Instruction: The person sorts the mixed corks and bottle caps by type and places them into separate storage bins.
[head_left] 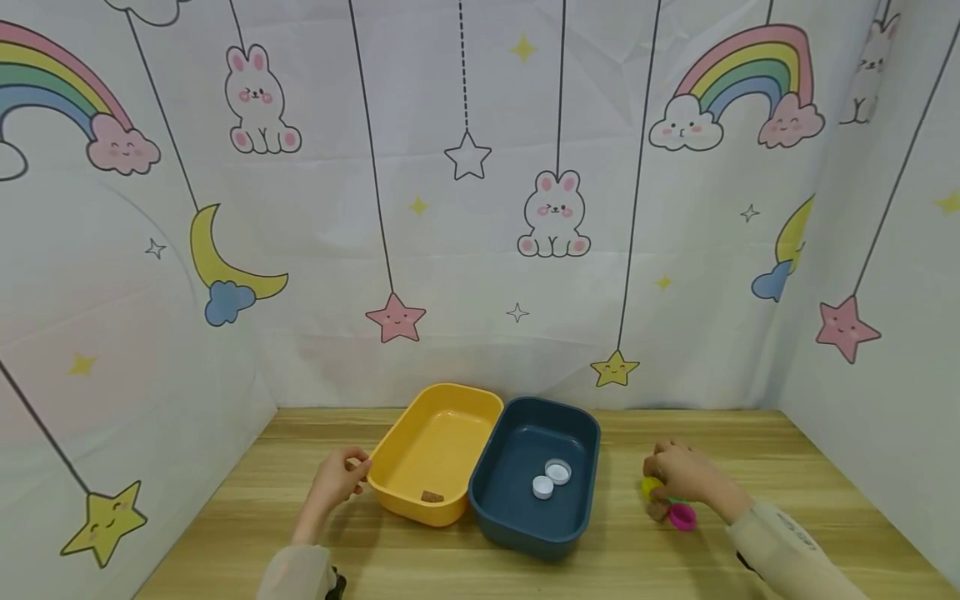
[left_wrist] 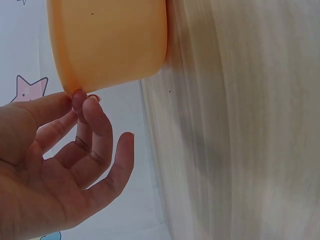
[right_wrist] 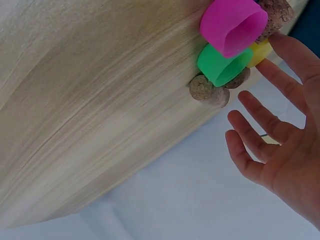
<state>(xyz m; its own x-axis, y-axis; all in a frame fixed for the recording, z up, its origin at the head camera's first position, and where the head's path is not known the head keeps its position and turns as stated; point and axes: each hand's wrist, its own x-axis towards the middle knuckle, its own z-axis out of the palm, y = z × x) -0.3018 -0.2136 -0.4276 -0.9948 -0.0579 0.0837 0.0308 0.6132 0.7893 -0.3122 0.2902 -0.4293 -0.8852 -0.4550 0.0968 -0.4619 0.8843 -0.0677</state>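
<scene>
In the head view, my left hand (head_left: pixel 339 479) pinches the left rim of the yellow bin (head_left: pixel 397 442); the left wrist view shows thumb and fingertips at the rim's corner. A brown cork (head_left: pixel 432 497) lies inside that bin. My right hand (head_left: pixel 678 473) reaches over a small cluster on the table, its fingers spread in the right wrist view. This cluster has a magenta cap (right_wrist: pixel 232 25), a green cap (right_wrist: pixel 222 65), a yellow cap (right_wrist: pixel 260 52) and several corks (right_wrist: pixel 201 87). The thumb is right at one cork (right_wrist: pixel 276 17), the index fingertip beside the yellow cap.
A dark blue bin (head_left: pixel 525 533) stands against the yellow bin's right side, with two white caps (head_left: pixel 543 487) inside. Both stand on the wood-grain table (head_left: pixel 315 433). Printed white curtains (head_left: pixel 465 250) enclose the table at the back and sides.
</scene>
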